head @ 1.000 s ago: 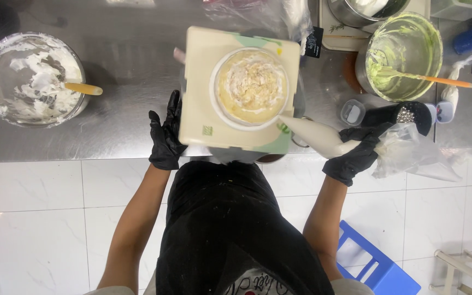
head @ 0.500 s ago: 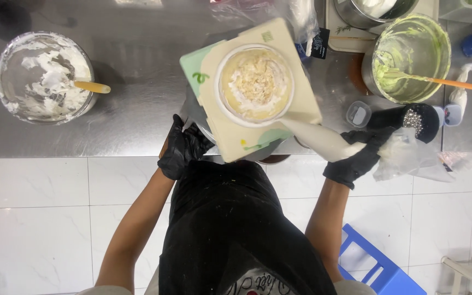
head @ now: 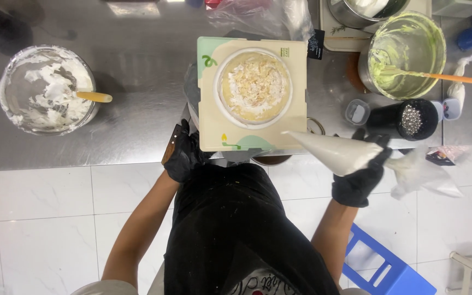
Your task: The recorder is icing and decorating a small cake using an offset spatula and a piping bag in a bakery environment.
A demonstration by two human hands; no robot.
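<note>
Beside the cake board (head: 208, 117), left hand (head: 184, 155) grips its corner; right hand (head: 361, 175) clasps the piping bag (head: 331, 152).

The steel pot (head: 359, 11) is cut off by the top edge, the blue stool (head: 381, 267) by the bottom edge, and whatever stands beneath the square cake board (head: 252, 93) is largely hidden by it.

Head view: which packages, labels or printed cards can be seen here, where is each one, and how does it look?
Cake board: middle of the steel counter under the cake, square, cream with green corner shapes and a small candle drawing.
Small tag: at the board's far right corner, dark, rectangular, print too small to tell.
Clear plastic bag: behind the board, crumpled.
Dark packet: counter edge at right, partly hidden.
</note>
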